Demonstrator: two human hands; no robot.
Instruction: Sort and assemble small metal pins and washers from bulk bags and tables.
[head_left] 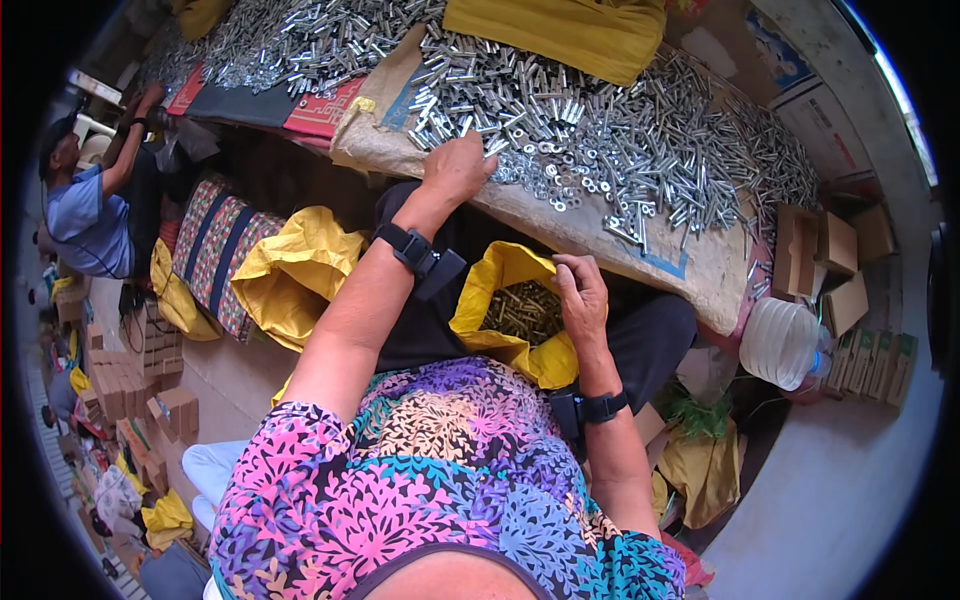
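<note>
My left hand [458, 170] is at the table's near edge, against a heap of silvery metal sleeves and bolts [540, 100]. Its fingers are curled down among the pieces, and whatever they grip is hidden. Loose washers [562, 183] lie just to the right of it. Between my knees stands a yellow woven sack [480, 290] with its mouth open, partly filled with brassy-looking metal pieces [525, 310]. My right hand [583, 300] is closed at the sack's right rim, thumb and fingers bent over its edge.
Another open yellow sack [300, 265] stands to my left beside a patterned padded seat [222, 255]. Across the far left a co-worker [92, 200] reaches to the same table. Cardboard boxes [822, 250] and a clear plastic jug [780, 343] stand at the right.
</note>
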